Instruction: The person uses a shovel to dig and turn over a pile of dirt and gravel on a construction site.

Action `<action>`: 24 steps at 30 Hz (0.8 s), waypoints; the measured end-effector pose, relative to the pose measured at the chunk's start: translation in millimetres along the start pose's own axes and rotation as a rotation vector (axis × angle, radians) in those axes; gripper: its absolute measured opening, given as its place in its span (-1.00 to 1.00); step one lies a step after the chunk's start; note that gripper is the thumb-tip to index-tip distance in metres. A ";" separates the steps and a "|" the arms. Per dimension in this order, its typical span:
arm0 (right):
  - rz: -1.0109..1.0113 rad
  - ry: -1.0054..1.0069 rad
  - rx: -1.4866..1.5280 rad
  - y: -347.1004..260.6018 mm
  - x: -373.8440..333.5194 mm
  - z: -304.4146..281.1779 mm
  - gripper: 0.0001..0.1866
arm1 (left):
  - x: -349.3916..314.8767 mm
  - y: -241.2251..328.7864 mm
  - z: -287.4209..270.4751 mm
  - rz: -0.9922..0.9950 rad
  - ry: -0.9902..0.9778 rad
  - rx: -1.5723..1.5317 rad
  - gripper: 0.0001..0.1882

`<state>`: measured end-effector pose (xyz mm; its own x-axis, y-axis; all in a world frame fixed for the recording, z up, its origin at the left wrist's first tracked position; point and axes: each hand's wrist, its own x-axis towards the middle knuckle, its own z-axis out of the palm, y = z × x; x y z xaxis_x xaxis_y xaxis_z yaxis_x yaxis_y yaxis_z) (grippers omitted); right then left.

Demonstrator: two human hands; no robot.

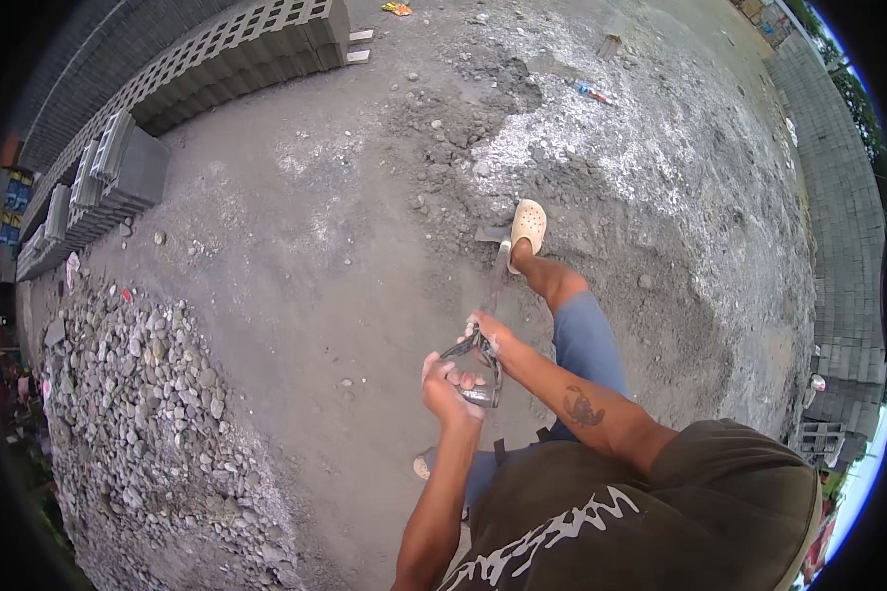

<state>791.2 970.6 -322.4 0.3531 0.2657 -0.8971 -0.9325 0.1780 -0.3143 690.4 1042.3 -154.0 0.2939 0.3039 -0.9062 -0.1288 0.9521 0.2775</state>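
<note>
A shovel with a dark D-shaped handle [493, 392] slants away from my body. My left hand [447, 386] is wrapped around the crossbar of that handle. My right hand [491, 333] grips the top of the shaft [497, 284], just past the handle. At the far end, the shovel's blade [490, 234] lies low at the ground, partly hidden beside a beige clog [529, 225] on my right foot. Loose grey sand [572, 192] with whitish patches spreads around and beyond the blade.
A gravel pile [148, 394] lies to the left. Stacked hollow concrete blocks [246, 59] stand at the far left, and a long wall of blocks [843, 227] lines the right. Bits of litter [593, 94] lie on the far ground. My other clog [422, 467] shows near my left arm.
</note>
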 end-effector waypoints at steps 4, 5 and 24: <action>0.001 0.162 -0.087 122.7 30.7 -43.8 -0.71 | 101.3 -37.8 -158.3 -0.055 -0.028 0.043 -0.48; -0.077 0.170 -0.078 124.9 48.8 -49.0 -0.71 | 110.2 -45.0 -167.4 -0.039 -0.029 0.026 -0.49; -0.052 0.160 -0.258 35.8 65.2 -85.5 -0.71 | 87.0 -75.7 -89.0 -0.059 -0.129 -0.113 -0.55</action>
<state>774.3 913.3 -418.7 0.4038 0.1058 -0.9087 -0.9091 -0.0647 -0.4115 641.4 993.5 -282.2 0.4223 0.2568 -0.8693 -0.2109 0.9606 0.1812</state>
